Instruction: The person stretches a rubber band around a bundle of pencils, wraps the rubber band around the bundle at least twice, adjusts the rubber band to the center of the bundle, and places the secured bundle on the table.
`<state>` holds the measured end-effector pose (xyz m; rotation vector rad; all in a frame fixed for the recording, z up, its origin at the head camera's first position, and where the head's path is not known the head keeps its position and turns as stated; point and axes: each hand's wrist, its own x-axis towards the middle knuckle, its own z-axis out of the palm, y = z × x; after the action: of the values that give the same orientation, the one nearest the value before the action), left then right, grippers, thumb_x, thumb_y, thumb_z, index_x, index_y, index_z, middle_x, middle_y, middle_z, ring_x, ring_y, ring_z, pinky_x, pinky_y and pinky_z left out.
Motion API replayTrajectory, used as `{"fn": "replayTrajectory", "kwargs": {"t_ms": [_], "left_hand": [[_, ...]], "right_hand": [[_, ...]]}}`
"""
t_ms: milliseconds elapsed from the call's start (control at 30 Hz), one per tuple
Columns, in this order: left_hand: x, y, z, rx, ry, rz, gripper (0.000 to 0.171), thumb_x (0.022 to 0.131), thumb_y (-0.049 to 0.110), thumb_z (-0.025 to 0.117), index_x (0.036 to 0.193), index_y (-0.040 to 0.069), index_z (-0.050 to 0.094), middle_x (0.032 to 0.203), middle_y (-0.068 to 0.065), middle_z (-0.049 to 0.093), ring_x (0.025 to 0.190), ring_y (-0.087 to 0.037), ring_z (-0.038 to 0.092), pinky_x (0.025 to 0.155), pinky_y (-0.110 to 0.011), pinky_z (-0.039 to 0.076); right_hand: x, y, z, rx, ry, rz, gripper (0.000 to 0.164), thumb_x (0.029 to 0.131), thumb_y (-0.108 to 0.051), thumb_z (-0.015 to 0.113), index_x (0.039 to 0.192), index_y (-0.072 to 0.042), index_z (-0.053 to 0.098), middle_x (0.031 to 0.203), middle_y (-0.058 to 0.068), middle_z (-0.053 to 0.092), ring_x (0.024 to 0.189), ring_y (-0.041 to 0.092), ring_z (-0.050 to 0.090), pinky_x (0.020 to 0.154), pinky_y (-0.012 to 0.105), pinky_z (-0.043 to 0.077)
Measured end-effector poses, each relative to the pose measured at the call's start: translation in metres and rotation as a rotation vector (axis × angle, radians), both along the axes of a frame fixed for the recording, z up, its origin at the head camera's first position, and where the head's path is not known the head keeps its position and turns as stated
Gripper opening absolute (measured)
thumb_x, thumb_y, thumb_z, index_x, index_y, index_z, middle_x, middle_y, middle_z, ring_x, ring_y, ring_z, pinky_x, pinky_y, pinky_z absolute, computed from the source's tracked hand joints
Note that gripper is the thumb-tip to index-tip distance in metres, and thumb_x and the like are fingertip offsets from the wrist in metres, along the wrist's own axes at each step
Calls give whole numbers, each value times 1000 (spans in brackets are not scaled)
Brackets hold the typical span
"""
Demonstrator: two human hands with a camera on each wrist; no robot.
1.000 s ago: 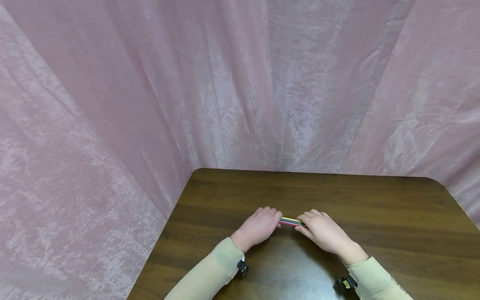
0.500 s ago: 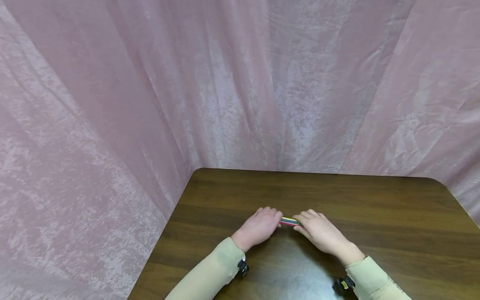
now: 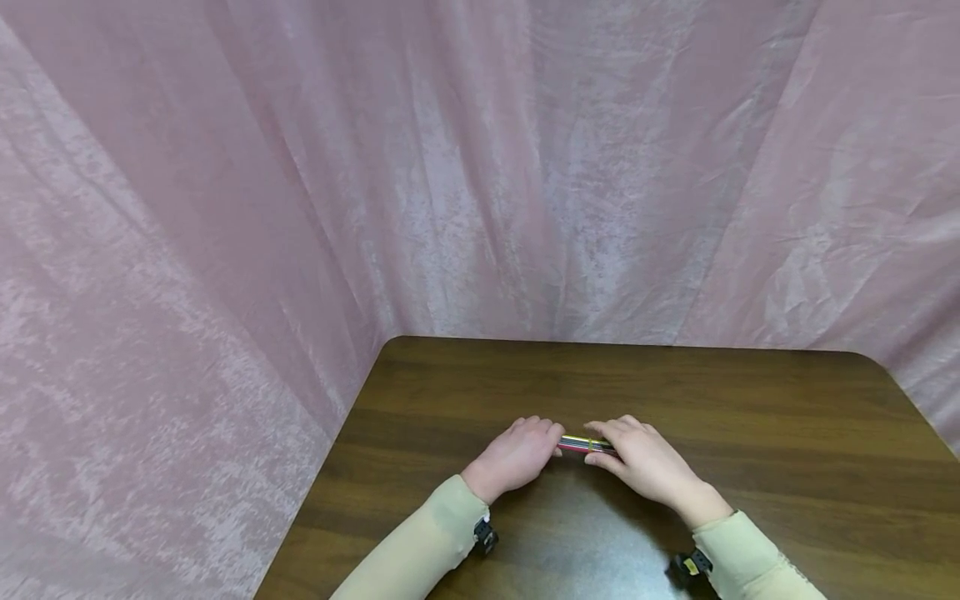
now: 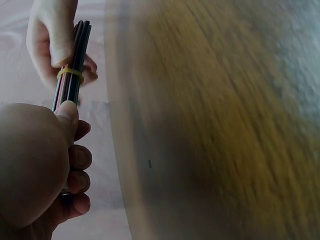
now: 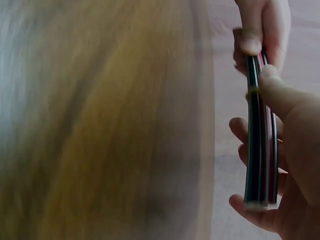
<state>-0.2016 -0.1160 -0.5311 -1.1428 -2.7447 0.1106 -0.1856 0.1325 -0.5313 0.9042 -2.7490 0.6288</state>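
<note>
A bundle of slim pencils (image 3: 576, 443), dark with pink and white stripes, is held level above the table. A yellow rubber band (image 4: 70, 74) goes round it. My left hand (image 3: 520, 454) grips one end, its thumb along the pencils and its fingers curled under them. My right hand (image 3: 647, 460) is around the other end, thumb and forefinger spread apart on either side. In the right wrist view the right thumb (image 5: 280, 92) lies by the band (image 5: 253, 92), while the other fingers are loosely bent behind the pencils (image 5: 261, 155), whose flat ends show.
A brown wooden table (image 3: 750, 408) with rounded corners lies under both hands. Pink velvety curtains (image 3: 480, 167) hang behind it and down its left side. Each sleeve bears a small black wrist camera (image 3: 486, 536).
My right hand first slid slightly left along the pencils, covering the band. Now its thumb and forefinger have spread, and the band shows between them. My left hand stays nearly still.
</note>
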Motion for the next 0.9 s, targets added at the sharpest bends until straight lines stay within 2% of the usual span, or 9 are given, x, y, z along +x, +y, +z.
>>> {"fn": "replayTrajectory", "kwargs": {"t_ms": [167, 367, 700, 900], "left_hand": [[-1, -2, 1, 6, 3, 16, 17, 108, 32, 65, 114, 16, 63, 101, 5, 68, 90, -14, 62, 85, -31, 52], [0, 0, 2, 11, 8, -2, 16, 108, 32, 65, 113, 16, 63, 99, 4, 67, 88, -14, 61, 82, -31, 51], [4, 0, 4, 36, -38, -2, 18, 110, 33, 61, 114, 16, 63, 100, 5, 67, 91, -14, 61, 86, -32, 52], [2, -3, 1, 35, -50, 0, 18, 110, 33, 61, 115, 16, 63, 101, 5, 68, 91, -14, 61, 87, -31, 52]], "right_hand": [[-1, 3, -1, 39, 108, 7, 25, 97, -37, 80, 110, -16, 78, 100, -8, 73, 97, 19, 65, 84, 47, 52], [0, -3, -3, 33, 162, 51, 25, 98, -34, 79, 110, -13, 77, 98, -7, 71, 94, 16, 62, 79, 44, 51], [2, -8, -3, 19, 144, 37, 31, 100, -41, 76, 126, -23, 77, 95, -12, 67, 91, 16, 60, 81, 45, 51], [2, -8, -1, -4, 80, 4, 37, 99, -48, 75, 124, -20, 75, 104, -10, 71, 96, 17, 63, 85, 48, 51]]}}
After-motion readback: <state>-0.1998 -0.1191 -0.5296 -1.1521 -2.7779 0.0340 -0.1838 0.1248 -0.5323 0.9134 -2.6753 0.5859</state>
